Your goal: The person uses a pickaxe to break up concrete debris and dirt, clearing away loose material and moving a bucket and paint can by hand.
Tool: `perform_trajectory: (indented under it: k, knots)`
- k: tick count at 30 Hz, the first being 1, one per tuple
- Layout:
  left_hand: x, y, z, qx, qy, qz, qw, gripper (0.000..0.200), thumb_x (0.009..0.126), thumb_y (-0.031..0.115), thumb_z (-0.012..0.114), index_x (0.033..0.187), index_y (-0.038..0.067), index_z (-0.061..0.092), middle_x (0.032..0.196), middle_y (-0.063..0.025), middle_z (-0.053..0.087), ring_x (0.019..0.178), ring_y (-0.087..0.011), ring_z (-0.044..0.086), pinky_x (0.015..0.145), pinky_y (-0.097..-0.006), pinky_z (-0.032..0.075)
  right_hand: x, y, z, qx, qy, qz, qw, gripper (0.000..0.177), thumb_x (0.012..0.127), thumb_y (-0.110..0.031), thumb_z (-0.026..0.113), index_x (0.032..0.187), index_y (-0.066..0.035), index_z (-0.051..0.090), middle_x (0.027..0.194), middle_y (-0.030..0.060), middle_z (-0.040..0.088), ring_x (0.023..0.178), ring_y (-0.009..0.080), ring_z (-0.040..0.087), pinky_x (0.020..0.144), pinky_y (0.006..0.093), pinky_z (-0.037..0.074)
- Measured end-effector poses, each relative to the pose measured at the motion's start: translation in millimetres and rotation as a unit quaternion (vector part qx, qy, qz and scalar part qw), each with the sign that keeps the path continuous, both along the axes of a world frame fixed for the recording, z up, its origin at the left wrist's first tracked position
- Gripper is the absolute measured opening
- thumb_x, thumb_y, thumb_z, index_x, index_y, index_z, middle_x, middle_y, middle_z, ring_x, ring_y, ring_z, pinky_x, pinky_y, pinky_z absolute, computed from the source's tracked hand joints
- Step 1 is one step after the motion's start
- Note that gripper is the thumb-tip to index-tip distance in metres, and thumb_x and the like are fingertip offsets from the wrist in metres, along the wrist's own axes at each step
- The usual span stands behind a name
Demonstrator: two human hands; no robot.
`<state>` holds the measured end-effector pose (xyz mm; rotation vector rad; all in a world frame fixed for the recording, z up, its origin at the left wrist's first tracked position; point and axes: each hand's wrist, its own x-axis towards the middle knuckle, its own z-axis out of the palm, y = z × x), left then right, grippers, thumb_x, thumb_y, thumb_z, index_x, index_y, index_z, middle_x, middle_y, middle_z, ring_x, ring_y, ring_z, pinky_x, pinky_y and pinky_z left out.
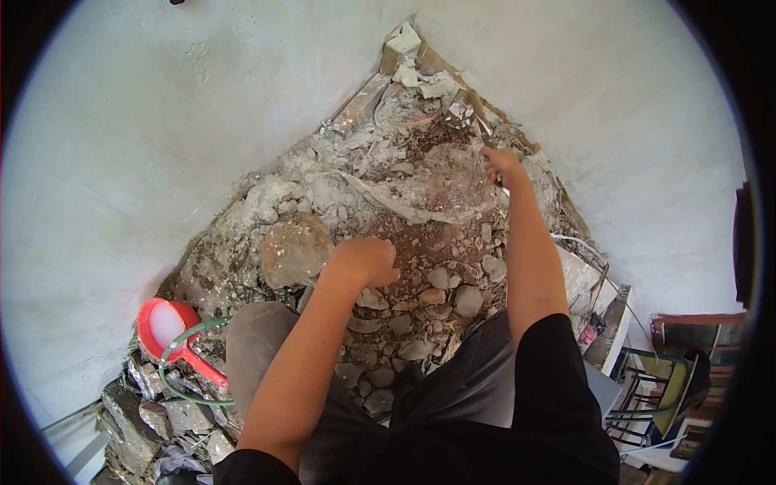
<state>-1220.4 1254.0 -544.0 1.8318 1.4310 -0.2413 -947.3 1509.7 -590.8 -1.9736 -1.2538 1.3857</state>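
Note:
My right hand (503,167) is closed around the handle of a trowel (485,127). The trowel's far end reaches into loose dirt and pale debris by the right wall, where its blade is hard to make out. My left hand (365,260) hangs over the rubble with its fingers curled in, and I see nothing in them. Just left of that hand lies a large rounded stone (296,249). Broken stones and brown soil (432,242) spread between my two arms, with a strip of dirty pale sheeting (388,202) crossing them.
Two white walls meet at a corner ahead, where a pale block (402,40) stands. At left, a red dipper (162,322) with whitish contents sits beside a green hose (174,347) and rough rocks (133,424). A green-framed chair (659,392) is at lower right.

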Motion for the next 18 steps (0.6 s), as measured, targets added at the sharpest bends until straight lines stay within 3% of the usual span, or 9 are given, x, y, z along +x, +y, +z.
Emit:
perform_trajectory:
  k: [2, 4, 6, 10, 13, 15, 16, 17, 18]
  knots:
    - [-0.4, -0.1, 1.2, 0.003, -0.008, -0.002, 1.000, 0.039, 0.084, 0.038, 0.058, 0.097, 0.002, 0.066, 0.096, -0.0175, 0.066, 0.091, -0.0340, 0.064, 0.080, -0.0450, 0.051, 7.5, 8.0, 48.6, 0.073, -0.046, 0.026, 0.996, 0.025, 0.081, -0.019, 0.065, 0.074, 0.001, 0.051, 0.055, 0.0067, 0.048, 0.040, 0.0131, 0.042, 0.036, 0.0288, 0.033]
    - [-1.3, 1.0, 3.5, 0.008, -0.018, -0.001, 1.000, 0.039, 0.084, 0.038, 0.058, 0.097, 0.002, 0.065, 0.096, -0.0175, 0.066, 0.091, -0.0340, 0.064, 0.080, -0.0450, 0.051, 7.0, 0.5, 97.4, 0.193, -0.022, 0.038, 0.980, 0.026, 0.083, -0.021, 0.065, 0.075, -0.001, 0.052, 0.054, 0.0031, 0.046, 0.040, 0.0100, 0.040, 0.036, 0.0276, 0.033]
    - [-2.4, 3.7, 5.5, -0.012, -0.026, -0.005, 1.000, 0.038, 0.085, 0.037, 0.057, 0.097, 0.002, 0.065, 0.094, -0.0174, 0.066, 0.090, -0.0342, 0.064, 0.080, -0.0449, 0.051, -0.8, -7.1, 135.5, 0.338, -0.089, 0.017, 0.937, 0.025, 0.085, -0.023, 0.063, 0.074, -0.003, 0.051, 0.054, 0.0006, 0.045, 0.040, 0.0083, 0.038, 0.036, 0.0269, 0.033]
    - [-0.8, 6.1, 1.5, -0.008, -0.034, -0.006, 0.999, 0.038, 0.085, 0.037, 0.058, 0.096, 0.001, 0.064, 0.094, -0.0169, 0.066, 0.090, -0.0337, 0.064, 0.080, -0.0447, 0.051, 3.9, -1.8, 156.3, 0.389, 0.005, -0.015, 0.921, 0.022, 0.086, -0.021, 0.063, 0.076, -0.005, 0.052, 0.053, -0.0018, 0.042, 0.039, 0.0072, 0.037, 0.037, 0.0241, 0.031]
    - [2.6, 6.6, 4.8, -0.009, -0.037, -0.005, 0.999, 0.038, 0.085, 0.036, 0.058, 0.096, 0.001, 0.065, 0.097, -0.0161, 0.066, 0.093, -0.0329, 0.063, 0.080, -0.0444, 0.051, -14.8, -4.7, 107.8, 0.459, 0.089, -0.081, 0.880, 0.018, 0.087, -0.016, 0.062, 0.078, -0.003, 0.054, 0.053, 0.0000, 0.044, 0.040, 0.0097, 0.040, 0.038, 0.0263, 0.033]
    - [6.0, 5.4, 1.2, 0.002, -0.059, -0.021, 0.998, 0.037, 0.085, 0.036, 0.058, 0.097, 0.001, 0.065, 0.100, -0.0157, 0.065, 0.095, -0.0321, 0.063, 0.081, -0.0440, 0.051, -16.4, -10.3, 34.0, 0.449, 0.060, -0.103, 0.885, 0.023, 0.084, -0.018, 0.062, 0.075, 0.002, 0.059, 0.052, 0.0043, 0.051, 0.045, 0.0119, 0.050, 0.042, 0.0287, 0.038]
    - [6.6, 4.2, 0.9, 0.002, -0.058, -0.018, 0.998, 0.037, 0.085, 0.036, 0.058, 0.097, 0.001, 0.065, 0.100, -0.0157, 0.065, 0.095, -0.0321, 0.063, 0.081, -0.0440, 0.051, -16.8, -15.2, -13.8, 0.426, -0.035, -0.134, 0.894, 0.029, 0.081, -0.022, 0.062, 0.073, 0.005, 0.059, 0.055, 0.0087, 0.055, 0.047, 0.0175, 0.055, 0.048, 0.0330, 0.042]
    - [7.5, 2.7, 0.5, 0.005, -0.063, -0.019, 0.998, 0.037, 0.085, 0.036, 0.058, 0.097, 0.001, 0.065, 0.100, -0.0156, 0.065, 0.096, -0.0318, 0.062, 0.081, -0.0437, 0.051, -4.2, -15.2, -78.5, 0.435, -0.157, -0.125, 0.878, 0.029, 0.083, -0.025, 0.061, 0.076, 0.002, 0.057, 0.055, 0.0095, 0.056, 0.041, 0.0203, 0.053, 0.044, 0.0346, 0.042]
    - [8.5, 0.7, -0.1, 0.006, -0.067, -0.022, 0.998, 0.037, 0.085, 0.036, 0.058, 0.097, 0.001, 0.066, 0.101, -0.0155, 0.065, 0.097, -0.0315, 0.062, 0.082, -0.0435, 0.051, -10.8, -40.4, -100.5, 0.369, -0.207, -0.098, 0.901, 0.035, 0.082, -0.027, 0.061, 0.080, 0.007, 0.058, 0.059, 0.0146, 0.059, 0.047, 0.0234, 0.057, 0.047, 0.0380, 0.045]
